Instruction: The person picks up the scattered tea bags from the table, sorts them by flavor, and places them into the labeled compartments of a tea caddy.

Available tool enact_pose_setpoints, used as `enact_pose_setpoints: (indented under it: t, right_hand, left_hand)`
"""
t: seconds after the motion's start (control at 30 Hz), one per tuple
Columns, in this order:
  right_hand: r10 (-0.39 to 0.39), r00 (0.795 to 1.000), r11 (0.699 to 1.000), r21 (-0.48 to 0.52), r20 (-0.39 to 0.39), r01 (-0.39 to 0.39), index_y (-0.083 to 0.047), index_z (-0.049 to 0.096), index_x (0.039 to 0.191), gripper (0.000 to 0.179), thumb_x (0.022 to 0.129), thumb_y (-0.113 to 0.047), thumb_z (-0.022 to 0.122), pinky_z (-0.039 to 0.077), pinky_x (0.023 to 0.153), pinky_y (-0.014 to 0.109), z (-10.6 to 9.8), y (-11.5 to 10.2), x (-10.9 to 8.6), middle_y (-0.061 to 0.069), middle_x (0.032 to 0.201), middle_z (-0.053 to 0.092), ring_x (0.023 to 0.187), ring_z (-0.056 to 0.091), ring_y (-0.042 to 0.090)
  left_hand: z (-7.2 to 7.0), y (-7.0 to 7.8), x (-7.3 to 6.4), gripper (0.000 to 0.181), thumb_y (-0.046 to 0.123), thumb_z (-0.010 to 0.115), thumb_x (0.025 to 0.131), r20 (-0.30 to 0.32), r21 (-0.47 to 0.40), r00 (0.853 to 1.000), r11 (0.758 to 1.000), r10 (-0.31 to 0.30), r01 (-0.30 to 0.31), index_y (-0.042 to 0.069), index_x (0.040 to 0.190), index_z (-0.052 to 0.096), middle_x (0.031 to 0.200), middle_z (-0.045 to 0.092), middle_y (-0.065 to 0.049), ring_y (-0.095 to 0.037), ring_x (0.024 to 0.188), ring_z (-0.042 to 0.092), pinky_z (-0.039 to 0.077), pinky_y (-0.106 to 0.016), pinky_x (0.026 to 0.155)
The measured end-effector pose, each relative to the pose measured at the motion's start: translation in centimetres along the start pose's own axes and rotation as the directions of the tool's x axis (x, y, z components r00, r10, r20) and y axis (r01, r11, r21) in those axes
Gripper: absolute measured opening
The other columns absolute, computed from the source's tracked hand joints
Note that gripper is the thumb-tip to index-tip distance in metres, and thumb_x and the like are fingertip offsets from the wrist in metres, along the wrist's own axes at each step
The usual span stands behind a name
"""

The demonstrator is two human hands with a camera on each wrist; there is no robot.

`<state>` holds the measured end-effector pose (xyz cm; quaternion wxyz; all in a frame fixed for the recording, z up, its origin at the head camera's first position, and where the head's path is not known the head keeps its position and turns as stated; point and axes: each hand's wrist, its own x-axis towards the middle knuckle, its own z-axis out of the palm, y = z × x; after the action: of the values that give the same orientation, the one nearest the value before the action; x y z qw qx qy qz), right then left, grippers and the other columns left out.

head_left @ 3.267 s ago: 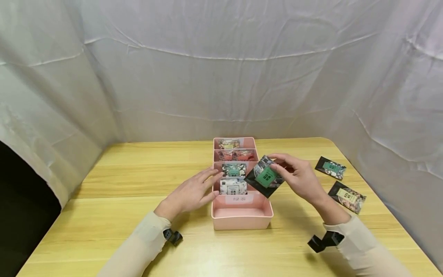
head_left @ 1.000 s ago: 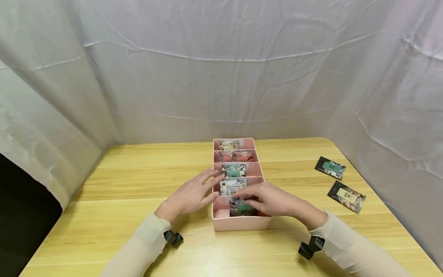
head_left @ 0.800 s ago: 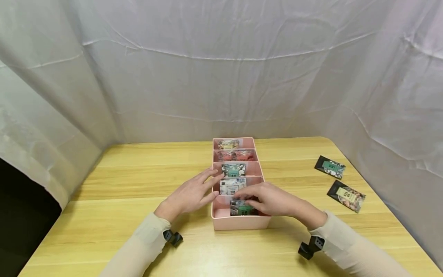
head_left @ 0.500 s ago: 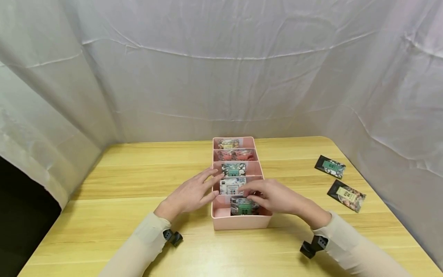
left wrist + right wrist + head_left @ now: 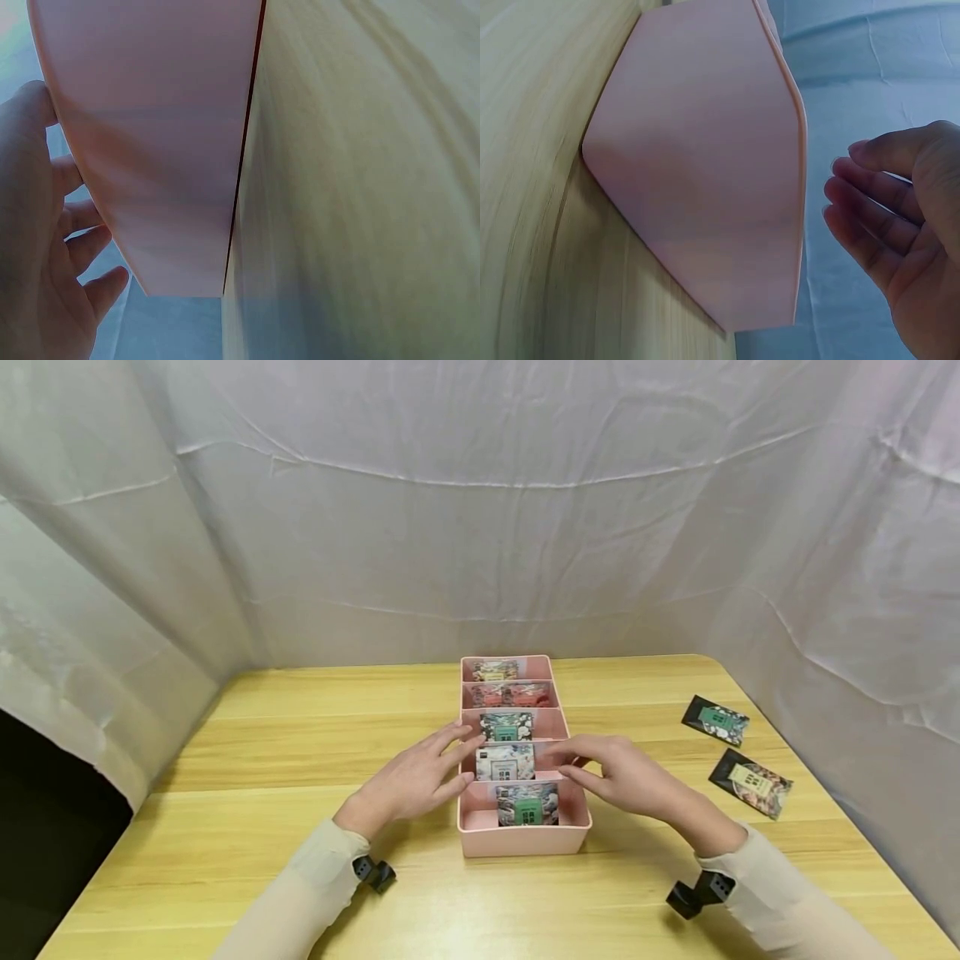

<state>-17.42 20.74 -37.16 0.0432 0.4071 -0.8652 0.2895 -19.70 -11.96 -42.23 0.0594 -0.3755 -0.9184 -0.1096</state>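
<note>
A pink divided box [image 5: 525,841] stands mid-table. A dark tea sachet with a green label [image 5: 527,806] leans upright in its front compartment. Behind it, a white tea sachet [image 5: 506,762] and a green patterned one [image 5: 506,727] stand in their own compartments. My left hand [image 5: 416,777] rests fingertips along the box's left rim, fingers spread; the left wrist view shows them over the edge of its side wall [image 5: 161,150]. Just above the right rim, my right hand [image 5: 618,777] holds nothing, its fingers loosely bent; in the right wrist view a gap separates it from the box.
Farther back in the box are red sachets [image 5: 510,696] and a yellow-labelled one [image 5: 495,671]. On the table at right lie two loose dark sachets, one with a green label [image 5: 716,721], one with a cream label [image 5: 751,783]. Pale cloth [image 5: 487,527] hangs behind the table.
My right hand carried the green-labelled dark tea sachet from the box's right side into the front compartment, let it go, and drew back up and right. My left hand stayed on the rim.
</note>
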Motion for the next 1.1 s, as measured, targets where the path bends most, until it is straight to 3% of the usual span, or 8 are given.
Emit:
enact_pose_setpoints:
  t: [0.27, 0.53, 0.73, 1.0, 1.03, 1.1]
  right_hand:
    - [0.063, 0.995, 0.996, -0.056, -0.082, -0.068, -0.015, 0.068, 0.122, 0.027, 0.095, -0.014, 0.065, 0.055, 0.085, 0.04, -0.9, 1.1, -1.4, -0.004, 0.114, 0.069, 0.1, 0.064, 0.012]
    - [0.123, 0.981, 0.982, -0.125, -0.152, -0.143, -0.018, 0.067, 0.122, 0.026, 0.096, -0.018, 0.065, 0.054, 0.085, 0.046, -1.7, 2.5, -3.3, -0.001, 0.118, 0.067, 0.106, 0.064, 0.022]
    - [0.168, 0.965, 0.969, -0.149, -0.202, -0.199, -0.015, 0.067, 0.123, 0.027, 0.096, -0.018, 0.065, 0.055, 0.081, 0.05, -2.1, 3.5, -4.8, 0.004, 0.119, 0.067, 0.11, 0.062, 0.027]
    - [0.155, 0.939, 0.947, -0.225, -0.306, -0.23, -0.012, 0.067, 0.121, 0.031, 0.091, -0.016, 0.071, 0.055, 0.069, 0.038, -2.6, 5.2, -6.8, 0.004, 0.117, 0.067, 0.103, 0.063, 0.022]
    - [0.159, 0.937, 0.945, -0.228, -0.312, -0.236, -0.012, 0.067, 0.121, 0.031, 0.091, -0.016, 0.071, 0.053, 0.064, 0.034, -2.7, 5.4, -7.1, 0.003, 0.117, 0.068, 0.094, 0.064, 0.02]
    - [0.172, 0.932, 0.94, -0.23, -0.32, -0.252, -0.012, 0.067, 0.122, 0.032, 0.091, -0.016, 0.071, 0.051, 0.063, 0.033, -3.0, 5.8, -7.7, 0.004, 0.117, 0.068, 0.092, 0.063, 0.019]
  left_hand:
    - [0.0, 0.0, 0.0, 0.063, 0.054, 0.027, 0.103, -0.001, -0.001, 1.0, 1.0, 0.0, 0.0, 0.019, 0.156, 0.028, 0.158, 0.027, -0.01, -0.027, 0.145, 0.023, 0.024, -0.042, 0.116]
    - [-0.1, 0.1, 0.0, 0.059, 0.044, 0.04, 0.104, 0.0, -0.022, 1.0, 1.0, -0.009, 0.009, 0.019, 0.155, 0.029, 0.158, 0.027, -0.01, -0.027, 0.145, 0.023, 0.024, -0.043, 0.116]
    - [0.0, 0.0, 0.0, 0.06, 0.05, 0.033, 0.104, -0.006, -0.014, 1.0, 1.0, -0.008, 0.007, 0.021, 0.156, 0.029, 0.159, 0.027, -0.009, -0.026, 0.145, 0.023, 0.025, -0.043, 0.116]
    - [0.1, 0.0, 0.0, 0.061, 0.051, 0.031, 0.104, -0.019, -0.012, 1.0, 1.0, 0.002, -0.002, 0.019, 0.155, 0.029, 0.158, 0.027, -0.01, -0.028, 0.145, 0.024, 0.026, -0.044, 0.115]
    - [0.1, 0.0, 0.0, 0.061, 0.052, 0.031, 0.104, -0.018, -0.011, 1.0, 1.0, -0.001, 0.0, 0.019, 0.155, 0.029, 0.158, 0.027, -0.01, -0.027, 0.145, 0.024, 0.026, -0.044, 0.115]
    - [0.1, 0.0, 0.0, 0.061, 0.052, 0.03, 0.104, -0.016, -0.007, 1.0, 1.0, -0.004, 0.004, 0.02, 0.155, 0.029, 0.158, 0.027, -0.01, -0.027, 0.145, 0.024, 0.026, -0.043, 0.115]
